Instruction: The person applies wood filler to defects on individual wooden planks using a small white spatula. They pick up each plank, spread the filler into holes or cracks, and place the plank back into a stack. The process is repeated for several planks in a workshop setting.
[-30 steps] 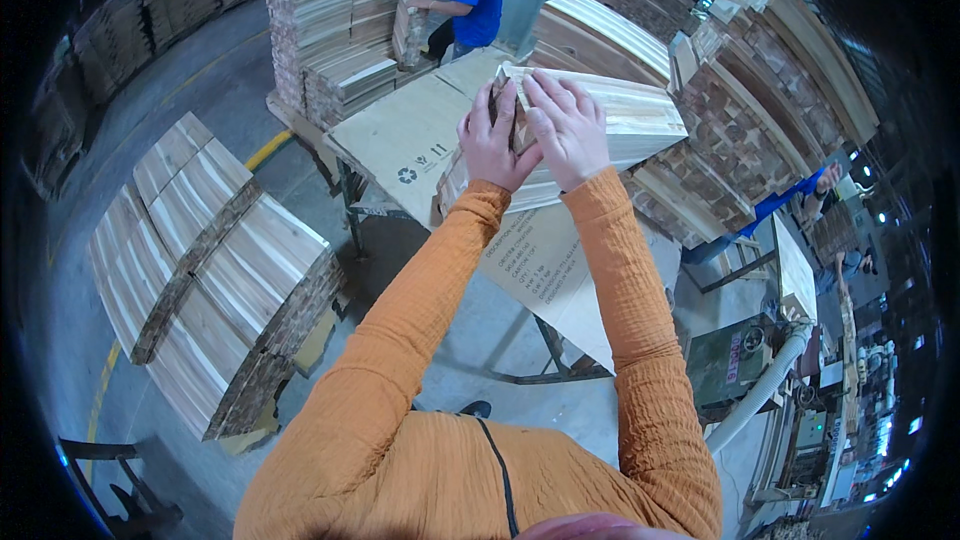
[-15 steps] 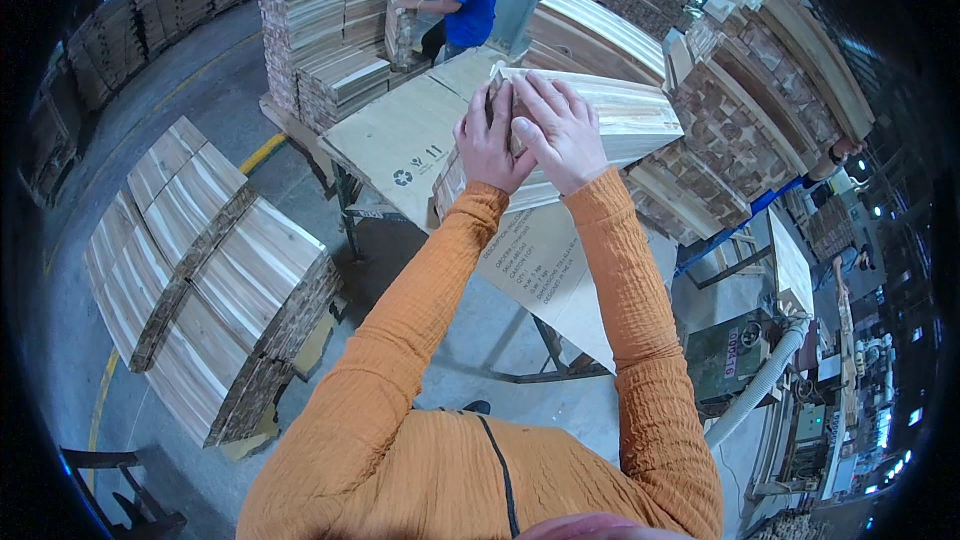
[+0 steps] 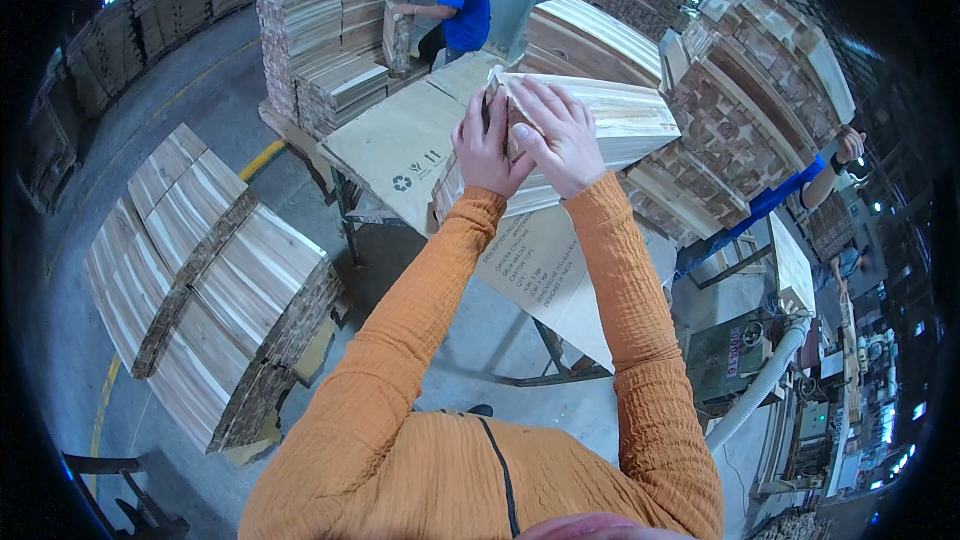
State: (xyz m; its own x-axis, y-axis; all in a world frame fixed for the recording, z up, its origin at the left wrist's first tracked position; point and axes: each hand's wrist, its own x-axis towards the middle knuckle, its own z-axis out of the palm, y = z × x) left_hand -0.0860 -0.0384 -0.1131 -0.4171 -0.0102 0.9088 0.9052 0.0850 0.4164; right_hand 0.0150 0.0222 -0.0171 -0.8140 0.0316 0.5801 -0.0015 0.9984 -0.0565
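Observation:
A stack of pale, striped wooden boards [image 3: 630, 112] lies on a table covered with a flattened cardboard sheet [image 3: 385, 140]. Both my hands are at the near-left end of this stack. My left hand [image 3: 487, 148] rests over the boards' end face with its fingers stretched forward. Beside it, my right hand [image 3: 566, 143] lies on the upper edge with the fingers extended and the thumb toward my left hand. Neither hand is wrapped round a single board. The part of the end face beneath my palms is hidden.
A strapped board stack [image 3: 215, 285] stands on the floor at left. Tall board piles [image 3: 325, 30] rise behind the table, beside a person in a blue shirt [image 3: 465, 0]. More stacked wood [image 3: 740, 110] is at right, with another person's raised hand [image 3: 850, 144]. A green machine [image 3: 735, 350] has a hose.
My hands stay nearly in place on the board stack. At right, the other person's arm and blue sleeve have come further into view beside the tall pile, whose top board looks shifted.

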